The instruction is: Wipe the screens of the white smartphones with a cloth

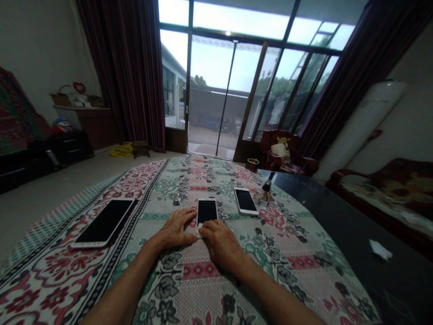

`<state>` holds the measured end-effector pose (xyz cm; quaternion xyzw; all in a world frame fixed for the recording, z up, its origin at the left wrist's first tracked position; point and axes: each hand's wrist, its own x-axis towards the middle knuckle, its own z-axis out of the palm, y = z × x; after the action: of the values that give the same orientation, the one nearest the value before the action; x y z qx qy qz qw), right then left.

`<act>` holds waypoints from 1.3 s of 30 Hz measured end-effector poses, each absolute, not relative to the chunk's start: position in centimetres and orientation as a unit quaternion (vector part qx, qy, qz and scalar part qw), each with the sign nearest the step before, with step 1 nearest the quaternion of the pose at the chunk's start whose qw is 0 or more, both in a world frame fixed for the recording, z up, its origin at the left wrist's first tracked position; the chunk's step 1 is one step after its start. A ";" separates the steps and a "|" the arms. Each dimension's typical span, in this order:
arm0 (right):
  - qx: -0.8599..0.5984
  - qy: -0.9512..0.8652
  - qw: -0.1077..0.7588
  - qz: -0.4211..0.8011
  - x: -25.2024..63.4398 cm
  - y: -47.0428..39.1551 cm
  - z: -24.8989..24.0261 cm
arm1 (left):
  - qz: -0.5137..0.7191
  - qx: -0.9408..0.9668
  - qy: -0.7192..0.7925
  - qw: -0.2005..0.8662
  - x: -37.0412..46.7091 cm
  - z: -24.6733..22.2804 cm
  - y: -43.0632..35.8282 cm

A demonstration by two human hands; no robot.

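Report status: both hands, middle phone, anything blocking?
Left hand at left edge of middle phone. Right hand holds white wad at phone's lower end. Screen dark, partly covered by right hand.

Ctr phone [207, 210] ptly hidden, forearms [130, 275] cropped

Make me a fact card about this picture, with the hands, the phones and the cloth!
how many phones: three
left hand: at the middle phone's left edge
right hand: holding a white wad at that phone's near end
other phones: left phone and right phone, both face up and dark
cloth: flowery tablecloth under the phones
far right: white scrap on a dark surface
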<state>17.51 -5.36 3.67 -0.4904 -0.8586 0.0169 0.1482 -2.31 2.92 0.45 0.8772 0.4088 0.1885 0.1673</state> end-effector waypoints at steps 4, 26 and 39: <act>-0.515 -0.846 0.135 -0.005 18.3 -5.0 3.7 | 0.173 0.877 0.409 0.185 -2.4 0.9 2.8; -0.466 -0.878 0.106 -0.010 17.8 -6.0 4.1 | 0.206 0.869 0.416 0.168 -2.0 0.9 2.8; -0.500 -0.862 0.079 -0.020 18.9 -5.8 4.8 | 0.204 0.871 0.415 0.164 -2.0 0.7 3.0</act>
<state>18.90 -5.78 4.83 -0.4997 -0.8624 -0.0197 0.0787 -2.04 3.01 0.68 0.8714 0.4147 0.2042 0.1643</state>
